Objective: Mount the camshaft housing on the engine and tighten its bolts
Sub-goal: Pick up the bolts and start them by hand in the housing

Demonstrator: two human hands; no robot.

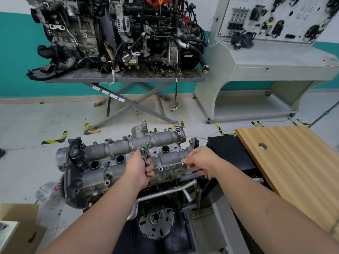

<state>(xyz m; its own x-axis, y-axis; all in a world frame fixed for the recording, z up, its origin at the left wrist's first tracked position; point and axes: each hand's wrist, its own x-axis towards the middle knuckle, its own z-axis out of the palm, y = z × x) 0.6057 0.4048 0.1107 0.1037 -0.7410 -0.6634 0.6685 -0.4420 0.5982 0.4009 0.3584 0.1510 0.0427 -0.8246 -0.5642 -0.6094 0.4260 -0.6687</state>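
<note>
The camshaft housing (132, 158) sits seated on the engine (156, 208) in front of me, a heavy, rigid aluminium casting I'd judge best left where it lies and shifted only by its long outer edges, never by the open bores. My left hand (141, 171) grips a bundle of bolts (145, 153), small, hard and likely oily, so easy to drop; my right hand (200, 160) pinches one bolt (184, 161) at a hole near the housing's right end. The wooden tabletop (293, 162) crowds my right elbow, and a steel pipe (165, 193) runs just below.
</note>
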